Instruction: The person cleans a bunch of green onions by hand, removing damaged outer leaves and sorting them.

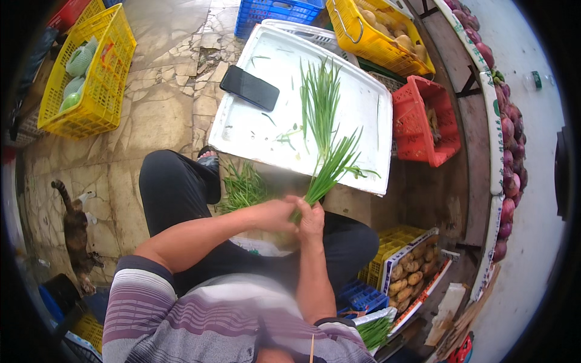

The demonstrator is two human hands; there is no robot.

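My right hand point(311, 218) is closed around a bunch of thin green stalks, probably chives point(330, 171), whose tips fan up and to the right over a white foam tray point(240, 131). At the bunch's lower end, my left hand point(278, 215) touches it with curled fingers; whether they pinch any stalks is hidden. Another bunch of green stalks point(323, 97) lies on the tray, its lower end passing behind the held one. Loose leaf scraps point(287, 137) are scattered there too. Below the tray, between my legs, sits a heap of green leaves point(243, 188).
A black smartphone point(250, 88) rests on the tray's left edge. Around it stand a red basket point(411, 120), a yellow crate point(399, 63) of potatoes and a blue crate point(272, 16). At left are a yellow crate point(106, 86) of netted produce and a cat point(75, 227) on the tiles.
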